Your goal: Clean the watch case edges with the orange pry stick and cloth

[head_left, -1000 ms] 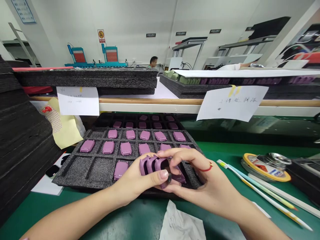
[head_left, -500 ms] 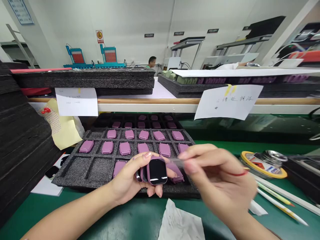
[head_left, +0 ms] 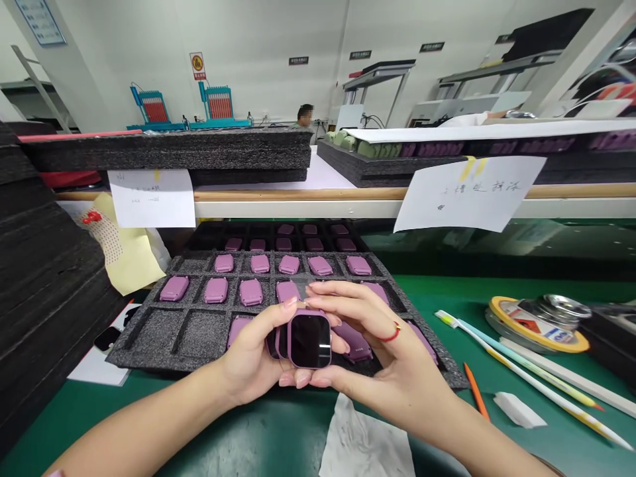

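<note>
My left hand (head_left: 253,351) is closed around a small stack of purple smartwatches. The front smartwatch (head_left: 309,339) faces me with its glossy black screen. My right hand (head_left: 382,338) curves around that same watch from the right, fingertips at its top edge and thumb at its bottom edge. A faint translucent patch (head_left: 300,289) shows by the right fingertips; I cannot make out what it is. Beneath and behind both hands lies a black foam tray (head_left: 199,334) with purple watch cases (head_left: 251,291) in many of its compartments.
A crumpled white wipe (head_left: 368,440) lies in front of the tray. On the right are brushes (head_left: 536,377), an orange stick (head_left: 476,391), a white block (head_left: 519,409) and a yellow-rimmed tape roll (head_left: 536,324). Above, a shelf (head_left: 298,207) carries foam trays. A person (head_left: 305,119) is in the background.
My right hand has come left from beside the stack, where it pinched a thin clear strip, and now rests around the front watch. The view has shifted slightly.
</note>
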A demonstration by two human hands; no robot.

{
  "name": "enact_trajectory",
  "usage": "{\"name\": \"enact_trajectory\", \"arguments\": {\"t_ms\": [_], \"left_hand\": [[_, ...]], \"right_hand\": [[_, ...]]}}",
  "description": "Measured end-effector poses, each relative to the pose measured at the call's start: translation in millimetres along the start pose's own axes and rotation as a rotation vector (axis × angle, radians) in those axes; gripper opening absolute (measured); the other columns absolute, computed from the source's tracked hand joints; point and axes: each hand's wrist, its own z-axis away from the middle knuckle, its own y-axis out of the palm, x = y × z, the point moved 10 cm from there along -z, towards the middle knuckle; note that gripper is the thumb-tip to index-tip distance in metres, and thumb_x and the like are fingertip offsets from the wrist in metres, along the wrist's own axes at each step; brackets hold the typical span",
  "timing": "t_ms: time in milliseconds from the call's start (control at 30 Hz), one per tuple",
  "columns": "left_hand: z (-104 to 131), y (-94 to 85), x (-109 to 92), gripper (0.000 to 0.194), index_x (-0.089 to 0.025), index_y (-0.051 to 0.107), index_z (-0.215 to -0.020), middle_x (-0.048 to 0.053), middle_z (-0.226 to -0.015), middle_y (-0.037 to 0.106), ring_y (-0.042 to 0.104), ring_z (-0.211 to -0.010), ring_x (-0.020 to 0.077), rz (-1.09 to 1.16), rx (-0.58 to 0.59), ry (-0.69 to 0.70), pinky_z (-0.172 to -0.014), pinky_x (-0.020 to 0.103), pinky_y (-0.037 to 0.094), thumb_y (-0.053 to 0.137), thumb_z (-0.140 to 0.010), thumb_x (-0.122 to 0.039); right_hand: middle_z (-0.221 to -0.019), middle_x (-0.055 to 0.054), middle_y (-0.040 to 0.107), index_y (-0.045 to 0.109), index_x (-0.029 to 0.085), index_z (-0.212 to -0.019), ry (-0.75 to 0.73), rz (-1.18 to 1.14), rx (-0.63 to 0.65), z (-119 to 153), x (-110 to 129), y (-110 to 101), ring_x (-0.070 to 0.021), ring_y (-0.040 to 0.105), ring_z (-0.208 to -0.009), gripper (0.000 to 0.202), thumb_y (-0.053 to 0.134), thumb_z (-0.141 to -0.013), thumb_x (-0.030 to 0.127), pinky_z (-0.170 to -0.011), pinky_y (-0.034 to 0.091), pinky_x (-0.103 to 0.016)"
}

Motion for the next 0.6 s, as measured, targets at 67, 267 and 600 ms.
{"name": "enact_trajectory", "arguments": {"t_ms": [67, 267, 600], "left_hand": [[0, 0.0, 0, 0.054, -0.007, 0.074, -0.094, 0.013, -0.077, 0.076, 0.050, -0.039, 0.0080, -0.012, 0.006, 0.007, -0.035, 0.019, 0.028, 0.065, -0.081, -0.059], [1, 5.1, -4, 0.050, -0.009, 0.073, -0.095, 0.011, -0.076, 0.075, 0.052, -0.039, 0.0085, 0.010, 0.064, 0.039, -0.034, 0.017, 0.029, 0.067, -0.082, -0.057], [1, 9.9, -3, 0.048, -0.010, 0.074, -0.096, 0.003, -0.060, 0.064, 0.052, -0.038, 0.0087, -0.002, 0.079, 0.031, -0.033, 0.018, 0.026, 0.064, -0.084, -0.055]], "right_hand": [[-0.127, -0.010, 0.064, 0.062, 0.030, -0.127, -0.028, -0.002, 0.004, 0, 3, -1, -0.0274, 0.062, -0.124, 0.051, 0.082, -0.081, 0.037, -0.103, 0.056, -0.043], [-0.142, -0.011, 0.057, 0.048, 0.030, -0.145, -0.075, 0.033, 0.015, 2, 13, -5, -0.0286, 0.055, -0.134, 0.068, 0.079, -0.084, 0.027, -0.111, 0.051, -0.047], [-0.117, 0.001, 0.076, 0.070, 0.038, -0.126, -0.111, 0.164, 0.038, 20, 36, -20, -0.0248, 0.075, -0.103, 0.036, 0.057, -0.098, 0.021, -0.095, 0.063, -0.035]]}}
